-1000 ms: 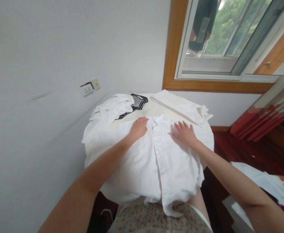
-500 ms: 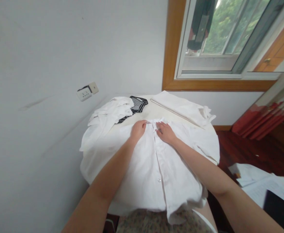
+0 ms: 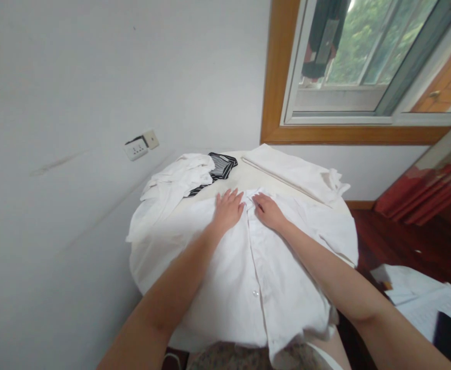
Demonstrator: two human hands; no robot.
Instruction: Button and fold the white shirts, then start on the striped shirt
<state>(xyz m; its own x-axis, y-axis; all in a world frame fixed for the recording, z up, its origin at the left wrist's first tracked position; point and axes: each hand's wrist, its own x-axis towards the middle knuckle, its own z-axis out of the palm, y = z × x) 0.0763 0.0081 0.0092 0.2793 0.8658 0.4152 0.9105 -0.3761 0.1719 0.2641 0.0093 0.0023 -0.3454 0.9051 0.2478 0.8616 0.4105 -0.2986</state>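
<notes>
Both hands had drawn together at the collar since a second earlier, when I had the right one out flat on the shirt's right chest. My left hand (image 3: 228, 209) lay flat with the fingers spread, palm down on the cloth just left of the button placket. My right hand (image 3: 268, 211) sat just across the placket from it, fingers curled in toward the collar opening; whether they pinched the fabric or only pressed on it I could not tell. The white shirt (image 3: 248, 267) lay face up, spread over the small round table (image 3: 244, 177), its hem hanging off the near edge toward my lap. With the hands meeting at the neck, I judged the smoothing of the chest panels was finished and the work had moved to squaring up the collar. Beyond the hands lay a crumpled white garment (image 3: 171, 182), a black striped piece (image 3: 221, 165) partly under it, and a folded white garment (image 3: 290, 172) near the window (image 3: 349, 61).
</notes>
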